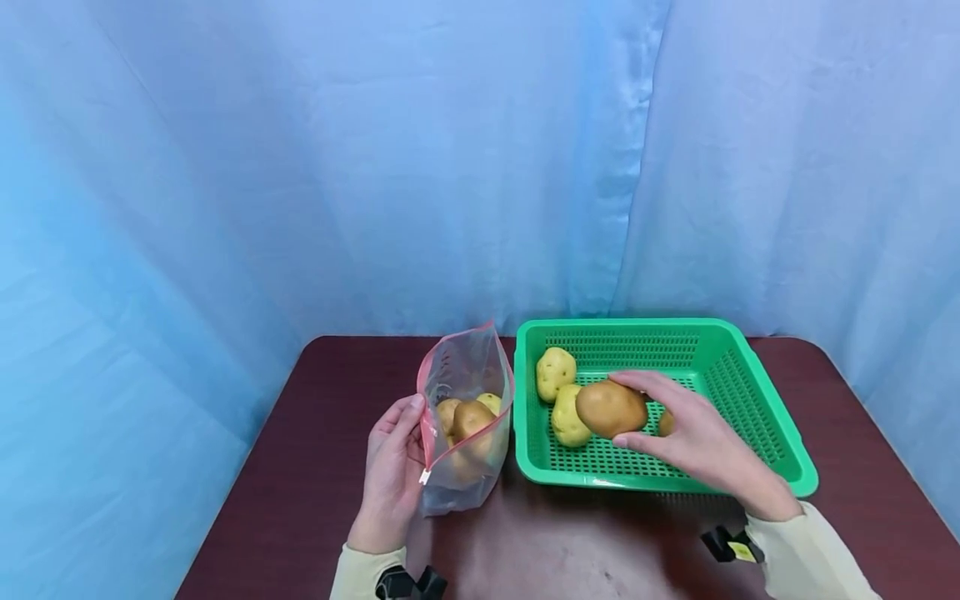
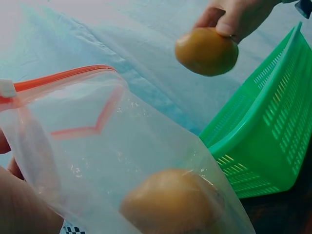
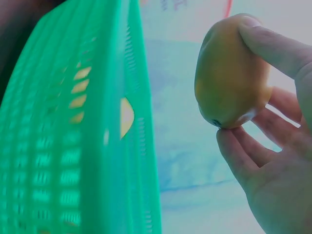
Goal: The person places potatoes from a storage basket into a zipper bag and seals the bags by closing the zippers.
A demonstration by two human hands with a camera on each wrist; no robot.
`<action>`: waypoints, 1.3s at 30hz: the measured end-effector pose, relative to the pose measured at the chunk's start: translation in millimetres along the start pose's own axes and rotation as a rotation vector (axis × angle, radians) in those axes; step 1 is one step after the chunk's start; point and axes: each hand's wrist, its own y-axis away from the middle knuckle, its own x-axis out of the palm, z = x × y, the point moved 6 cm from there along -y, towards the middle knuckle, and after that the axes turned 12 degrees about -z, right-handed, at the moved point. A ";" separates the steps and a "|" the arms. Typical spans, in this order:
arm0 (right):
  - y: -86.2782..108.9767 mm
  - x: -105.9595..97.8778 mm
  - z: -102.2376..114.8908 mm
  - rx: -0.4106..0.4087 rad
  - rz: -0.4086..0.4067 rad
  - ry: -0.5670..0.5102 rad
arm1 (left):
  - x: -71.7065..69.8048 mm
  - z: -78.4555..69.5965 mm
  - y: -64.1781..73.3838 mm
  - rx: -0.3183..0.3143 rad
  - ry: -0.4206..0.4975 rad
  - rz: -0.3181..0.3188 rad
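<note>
Potato (image 1: 609, 408) in my right hand (image 1: 697, 437), raised above the left half of the basket (image 1: 645, 483). I judge it firm, moderately heavy for its size, not fragile; the skin shines, so a light pinch could let it roll. Best hold, I'd say: across the middle, thumb opposite the fingers, keeping off the tapered ends. The right hand is parted only to the potato's width, thumb on one side and fingertips on the other, palm off it. Bag (image 1: 457, 500) stands just left of the basket, mouth spread; I cannot tell whether it touches the rim. I expect it to be light, limp and slick, likely to sag if let go, so the stiffer pink zip edge is the place to grip. Left hand (image 1: 393, 462) pinches that edge on the side away from the basket, thumb against curled fingers. A few bagged potatoes (image 1: 472, 418) sit low and should steady it. Two pale potatoes (image 1: 572, 417) lie along the basket's left inside; worktop (image 1: 322, 442) beneath.
</note>
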 end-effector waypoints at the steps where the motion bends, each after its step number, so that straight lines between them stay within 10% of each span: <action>1: 0.2 -0.3 3.0 -0.003 -0.014 0.004 | 0.7 0.7 0.0 -0.003 0.006 0.002; 25: -44.3 35.5 80.7 -0.027 -0.254 -0.217 | 3.3 3.5 0.8 -0.021 0.015 -0.024; 39: -68.5 98.0 114.4 -0.150 -0.279 -0.084 | 1.2 1.5 0.2 -0.016 0.031 -0.032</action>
